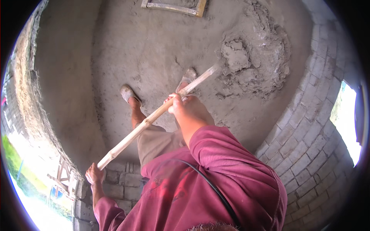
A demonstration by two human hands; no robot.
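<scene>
A long, pale wooden shovel handle [143, 125] slants from the lower left up toward the right. My left hand [94, 174] is closed around its rear end, low at the left. Further along, near my right foot, my right hand [175, 103] wraps around the same handle. The far end reaches the edge of a heap of wet grey mortar [268, 57]. A squarish lump of mortar [236, 56] sits right at that end, where the blade is covered and hard to make out.
I stand on a grey, mortar-smeared floor [127, 46] in dusty shoes [129, 92]. A wooden frame [171, 7] lies at the far edge. A block wall [308, 154] with a bright opening curves along the right; a rough wall edge [34, 88] runs along the left.
</scene>
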